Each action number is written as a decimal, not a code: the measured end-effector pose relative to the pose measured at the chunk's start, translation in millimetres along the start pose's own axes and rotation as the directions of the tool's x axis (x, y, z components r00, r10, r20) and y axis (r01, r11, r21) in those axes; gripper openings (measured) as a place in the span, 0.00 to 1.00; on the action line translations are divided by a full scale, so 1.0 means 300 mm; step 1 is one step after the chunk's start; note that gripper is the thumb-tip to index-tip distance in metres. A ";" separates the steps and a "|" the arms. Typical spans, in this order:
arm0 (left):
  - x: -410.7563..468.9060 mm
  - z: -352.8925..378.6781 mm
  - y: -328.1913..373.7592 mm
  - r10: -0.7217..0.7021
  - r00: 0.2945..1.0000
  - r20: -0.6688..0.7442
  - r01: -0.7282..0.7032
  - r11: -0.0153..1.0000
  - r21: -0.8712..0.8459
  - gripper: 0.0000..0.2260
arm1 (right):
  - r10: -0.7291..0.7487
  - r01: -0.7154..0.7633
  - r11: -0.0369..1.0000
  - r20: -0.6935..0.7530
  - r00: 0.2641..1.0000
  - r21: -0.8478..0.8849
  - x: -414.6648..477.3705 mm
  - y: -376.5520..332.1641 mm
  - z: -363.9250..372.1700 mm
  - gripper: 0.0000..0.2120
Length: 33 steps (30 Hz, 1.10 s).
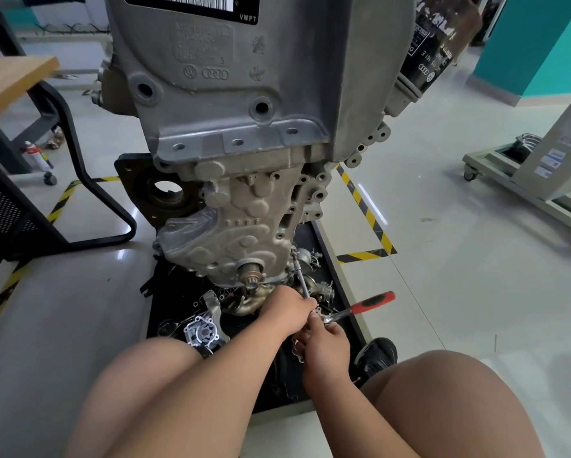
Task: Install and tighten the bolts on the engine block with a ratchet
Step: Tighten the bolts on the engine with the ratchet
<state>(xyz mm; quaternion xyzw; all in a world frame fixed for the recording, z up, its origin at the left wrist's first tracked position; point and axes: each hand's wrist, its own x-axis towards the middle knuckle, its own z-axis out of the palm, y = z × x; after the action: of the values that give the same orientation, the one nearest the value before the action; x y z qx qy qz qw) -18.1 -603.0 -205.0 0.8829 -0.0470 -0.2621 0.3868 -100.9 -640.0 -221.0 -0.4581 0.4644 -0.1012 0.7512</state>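
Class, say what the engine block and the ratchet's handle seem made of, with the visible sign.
Engine block: likely cast aluminium; dull grey, grainy moulded skin. Ratchet handle: probably plastic or rubber; matte red-and-black grip on a shiny metal shank.

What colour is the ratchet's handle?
The handle is red with black, in the head view.
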 end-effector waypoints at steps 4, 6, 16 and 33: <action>0.006 0.000 -0.004 0.002 1.000 0.002 -0.002 1.000 0.010 0.14 | -0.012 0.012 1.000 0.007 1.000 -0.005 0.004 0.000 0.003 0.08; 0.005 -0.002 -0.007 -0.001 1.000 0.006 0.001 1.000 0.013 0.16 | 0.008 -0.009 0.999 0.021 1.000 0.052 0.001 0.000 0.001 0.10; 0.003 -0.003 0.003 0.004 1.000 0.016 -0.003 0.999 -0.044 0.14 | 0.297 -0.311 0.944 0.126 0.947 0.113 0.008 0.000 0.003 0.26; 0.001 -0.005 -0.005 0.023 0.997 -0.068 -0.018 0.996 0.083 0.15 | 0.190 -0.192 0.981 0.052 0.980 0.025 -0.011 -0.017 0.008 0.19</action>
<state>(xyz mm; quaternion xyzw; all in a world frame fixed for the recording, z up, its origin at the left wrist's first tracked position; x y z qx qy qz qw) -17.3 -601.0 -205.5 0.9060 -0.0534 -0.2256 0.3542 -99.4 -639.5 -214.6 -0.4025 0.4861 -0.0243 0.7753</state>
